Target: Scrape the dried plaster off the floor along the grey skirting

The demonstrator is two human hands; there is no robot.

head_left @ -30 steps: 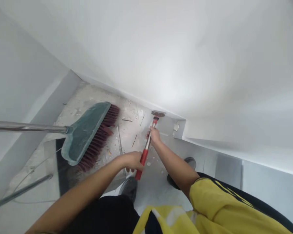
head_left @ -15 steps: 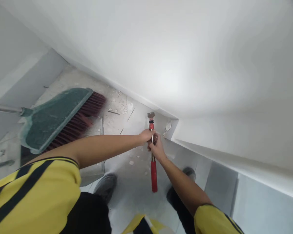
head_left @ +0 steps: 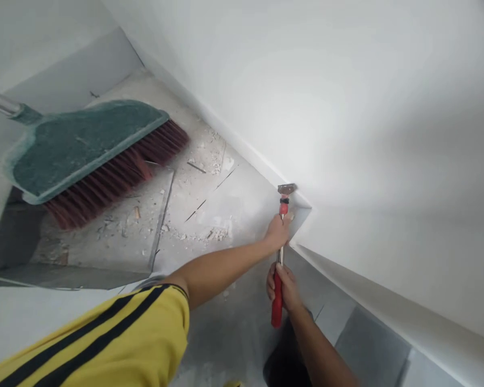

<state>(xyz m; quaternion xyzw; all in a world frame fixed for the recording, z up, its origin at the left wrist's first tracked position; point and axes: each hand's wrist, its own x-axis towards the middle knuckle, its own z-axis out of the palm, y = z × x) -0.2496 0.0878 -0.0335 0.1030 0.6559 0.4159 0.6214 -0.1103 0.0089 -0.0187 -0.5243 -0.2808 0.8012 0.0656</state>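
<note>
A long scraper [head_left: 281,207] with a red grip and a metal blade points down into the corner where the white wall [head_left: 347,107] meets the floor. My left hand [head_left: 277,232] grips its upper shaft just below the blade. My right hand [head_left: 283,287] is wrapped around the red lower handle. The blade rests against the base of the wall at the corner.
A green broom [head_left: 84,148] with red bristles leans over the dusty tiled floor [head_left: 193,204] at the left, its metal pole running off the left edge. Plaster crumbs [head_left: 215,234] lie on the tiles. A grey skirting [head_left: 367,349] runs along the right wall.
Both hands slid apart on the scraper: the left now sits near the blade, the right lower on the red grip. The blade moved right into the wall corner, and the view swung left.
</note>
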